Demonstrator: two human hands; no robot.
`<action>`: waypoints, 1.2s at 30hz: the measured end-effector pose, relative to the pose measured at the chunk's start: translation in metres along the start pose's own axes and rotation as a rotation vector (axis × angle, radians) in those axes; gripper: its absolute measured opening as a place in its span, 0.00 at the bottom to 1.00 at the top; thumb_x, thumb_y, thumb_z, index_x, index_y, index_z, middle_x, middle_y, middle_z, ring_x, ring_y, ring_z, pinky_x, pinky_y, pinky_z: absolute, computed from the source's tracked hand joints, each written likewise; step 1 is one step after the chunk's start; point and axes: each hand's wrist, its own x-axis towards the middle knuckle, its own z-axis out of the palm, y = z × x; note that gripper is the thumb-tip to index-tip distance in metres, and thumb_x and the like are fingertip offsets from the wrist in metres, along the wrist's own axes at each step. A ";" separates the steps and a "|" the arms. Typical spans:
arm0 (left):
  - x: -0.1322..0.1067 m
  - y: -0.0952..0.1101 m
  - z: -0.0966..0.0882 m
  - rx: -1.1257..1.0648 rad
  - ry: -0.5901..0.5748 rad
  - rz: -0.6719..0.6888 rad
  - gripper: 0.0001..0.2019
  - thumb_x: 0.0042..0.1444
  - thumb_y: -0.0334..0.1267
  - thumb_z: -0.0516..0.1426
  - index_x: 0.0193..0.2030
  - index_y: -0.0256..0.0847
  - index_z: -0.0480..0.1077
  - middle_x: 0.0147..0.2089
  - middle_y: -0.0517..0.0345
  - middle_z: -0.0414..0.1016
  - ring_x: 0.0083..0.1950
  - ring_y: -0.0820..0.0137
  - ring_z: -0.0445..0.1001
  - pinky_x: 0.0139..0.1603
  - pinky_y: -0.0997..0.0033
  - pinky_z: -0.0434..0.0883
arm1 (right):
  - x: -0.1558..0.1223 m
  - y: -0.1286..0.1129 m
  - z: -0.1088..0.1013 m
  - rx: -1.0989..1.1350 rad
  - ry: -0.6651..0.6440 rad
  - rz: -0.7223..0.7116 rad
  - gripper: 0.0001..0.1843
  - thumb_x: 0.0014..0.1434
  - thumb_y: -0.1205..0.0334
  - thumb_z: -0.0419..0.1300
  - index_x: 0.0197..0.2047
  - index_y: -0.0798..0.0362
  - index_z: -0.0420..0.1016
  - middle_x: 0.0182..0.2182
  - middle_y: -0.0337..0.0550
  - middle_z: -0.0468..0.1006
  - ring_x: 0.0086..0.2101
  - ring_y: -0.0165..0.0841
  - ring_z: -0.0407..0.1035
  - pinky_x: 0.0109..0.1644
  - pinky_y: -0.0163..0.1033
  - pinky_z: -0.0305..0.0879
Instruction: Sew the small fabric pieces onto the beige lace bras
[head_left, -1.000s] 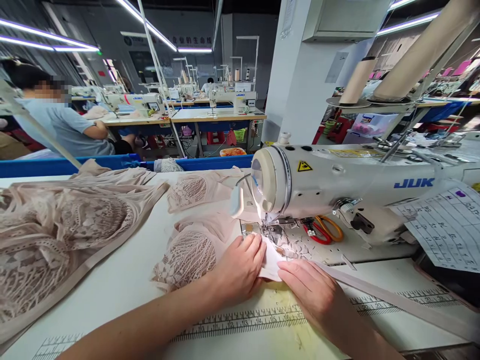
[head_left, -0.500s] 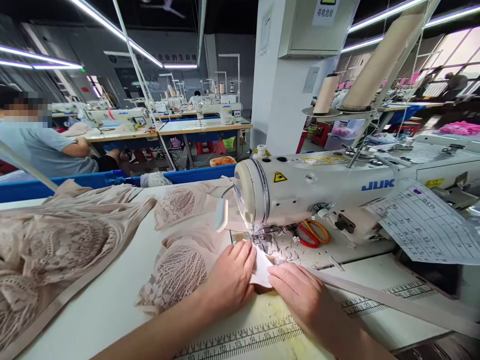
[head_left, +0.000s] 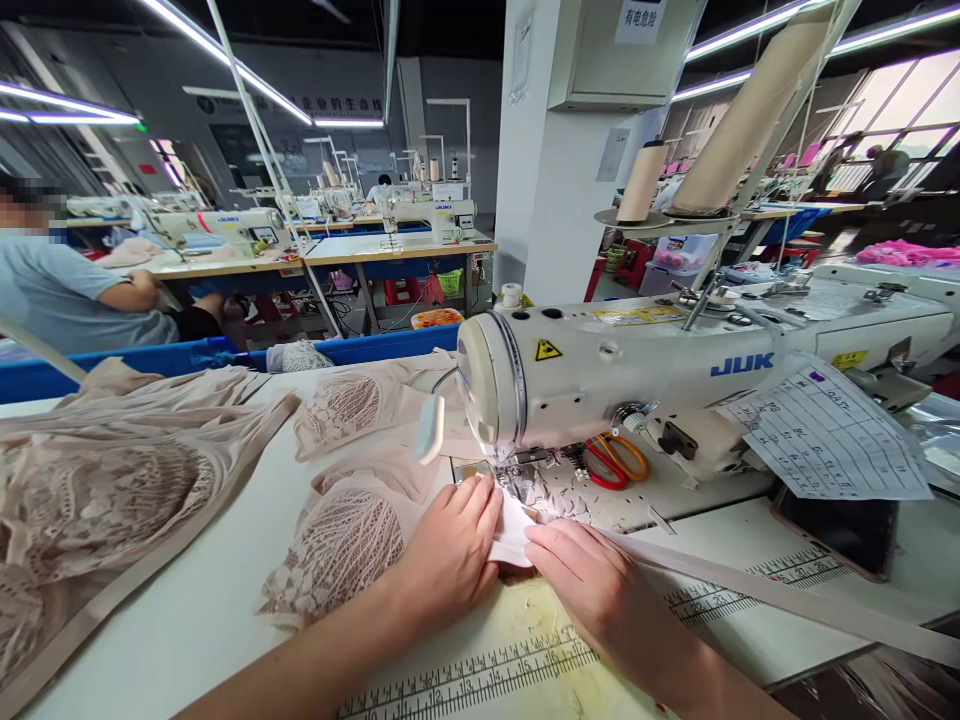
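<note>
We observe the left hand spread over a white fabric piece, fingers extended on its upper face; we cannot tell whether the thumb pinches from below. The right hand grasps the near right edge of the same piece with bunched fingertips, its thumb hidden. The fabric piece lies between the hands, its far end at the presser foot of the JUKI sewing machine. Compared with the view one second earlier, the camera has turned right, so the machine sits further left; hands, fabric piece and presser foot keep nearly the same mutual positions. We judge that the work remains aligned at the needle, with little visible feed. Beyond the right hand, a pale flat strip runs rightward across the printed ruler scale. On the machine bed we note fabric scraps and scissors with red and orange handles. Left of the left hand lies a near lace bra cup, with a far lace bra cup behind it and a lace garment pile further left. A handwritten sheet hangs at the machine's right.
</note>
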 end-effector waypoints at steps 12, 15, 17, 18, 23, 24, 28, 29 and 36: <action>0.005 -0.022 -0.011 -0.229 0.182 0.256 0.09 0.63 0.30 0.51 0.47 0.33 0.68 0.42 0.48 0.74 0.42 0.64 0.72 0.41 0.64 0.71 | 0.011 0.002 0.018 -0.311 0.036 -0.116 0.16 0.63 0.79 0.49 0.41 0.62 0.78 0.35 0.49 0.79 0.36 0.36 0.72 0.43 0.41 0.72; 0.005 -0.025 -0.008 -0.126 0.227 0.338 0.09 0.68 0.30 0.48 0.42 0.34 0.69 0.36 0.52 0.72 0.36 0.68 0.70 0.37 0.68 0.69 | 0.013 0.002 0.020 -0.348 0.022 -0.112 0.14 0.62 0.78 0.52 0.43 0.63 0.79 0.36 0.50 0.79 0.35 0.37 0.72 0.42 0.41 0.72; 0.005 -0.028 -0.005 -0.078 0.250 0.348 0.11 0.68 0.29 0.47 0.41 0.33 0.70 0.34 0.53 0.72 0.35 0.68 0.69 0.35 0.69 0.68 | 0.012 0.002 0.021 -0.369 0.033 -0.119 0.15 0.61 0.78 0.52 0.44 0.63 0.79 0.38 0.51 0.80 0.38 0.37 0.73 0.43 0.40 0.72; 0.005 -0.030 -0.004 -0.062 0.257 0.346 0.11 0.68 0.28 0.47 0.41 0.33 0.70 0.34 0.54 0.71 0.34 0.68 0.69 0.34 0.69 0.67 | 0.012 0.002 0.021 -0.372 0.045 -0.119 0.15 0.61 0.78 0.52 0.45 0.62 0.79 0.39 0.51 0.80 0.39 0.38 0.73 0.45 0.40 0.72; 0.006 -0.041 -0.004 -0.018 0.236 0.310 0.11 0.68 0.29 0.48 0.41 0.34 0.71 0.34 0.54 0.70 0.34 0.68 0.68 0.33 0.69 0.66 | 0.009 0.001 0.019 -0.330 0.027 -0.100 0.16 0.62 0.78 0.51 0.47 0.64 0.78 0.42 0.53 0.80 0.40 0.37 0.73 0.46 0.43 0.73; 0.006 -0.042 -0.004 -0.015 0.223 0.299 0.12 0.68 0.29 0.47 0.41 0.34 0.71 0.33 0.54 0.70 0.34 0.68 0.68 0.33 0.69 0.66 | 0.009 0.001 0.018 -0.313 0.014 -0.097 0.16 0.62 0.79 0.51 0.47 0.64 0.77 0.42 0.53 0.80 0.39 0.38 0.73 0.45 0.43 0.74; 0.008 -0.044 -0.005 -0.036 0.148 0.277 0.14 0.69 0.30 0.46 0.44 0.35 0.72 0.35 0.54 0.71 0.36 0.68 0.68 0.34 0.69 0.66 | 0.011 0.001 0.015 -0.258 -0.036 -0.090 0.15 0.63 0.80 0.51 0.48 0.66 0.76 0.42 0.55 0.79 0.38 0.39 0.73 0.44 0.44 0.74; 0.008 -0.045 -0.004 -0.046 0.130 0.273 0.14 0.70 0.31 0.45 0.45 0.36 0.72 0.36 0.54 0.71 0.37 0.68 0.69 0.34 0.69 0.66 | 0.012 0.001 0.014 -0.245 -0.043 -0.094 0.15 0.63 0.79 0.51 0.47 0.66 0.76 0.42 0.55 0.79 0.38 0.39 0.73 0.43 0.45 0.74; 0.012 -0.047 -0.001 -0.084 0.085 0.230 0.17 0.71 0.32 0.42 0.47 0.36 0.72 0.38 0.53 0.72 0.39 0.67 0.70 0.36 0.67 0.66 | 0.016 0.001 0.010 -0.178 -0.032 -0.066 0.16 0.66 0.79 0.47 0.47 0.65 0.75 0.40 0.54 0.79 0.37 0.38 0.72 0.41 0.44 0.72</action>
